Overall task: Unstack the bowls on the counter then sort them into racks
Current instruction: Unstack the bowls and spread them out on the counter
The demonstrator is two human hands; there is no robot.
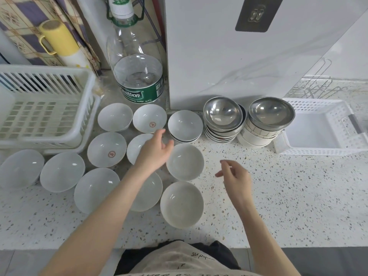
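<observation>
**Unstacking white bowls, both hands empty between picks**

Left hand (157,149) hovers over the spread of white bowls, fingers loose and extended, gripping nothing; it sits just above the bowl (185,161) below the short white stack (185,125), probably having set that one down or about to reach for the stack. Right hand (235,176) hangs over bare counter (298,196), fingers relaxed and slightly bent, also empty.

Why the layout: singles are laid out rim-up, side by side on the left half of the counter so each can be picked individually later. Stacks not yet worked stay at the back against the white cabinet (239,56). Racks flank the work area, the white slatted rack (45,108) on the left and the white perforated basket (318,128) on the right, both with no bowls in them, so sorting looks not yet started.

Counts:
- Single white bowls spread out: 10 visible, 2 partly hidden under the left arm.
- White stack remaining: about 3 bowls, exact count unclear.
- Steel-topped stack (223,118): 1 steel bowl visible on top, roughly 6 rims below, hard to count.
- Second stack (270,114): 1 steel bowl on top of several white ones.
- 1 large water bottle (137,66), 1 yellow cup (57,36), a wire rack (318,86) behind the basket.
</observation>
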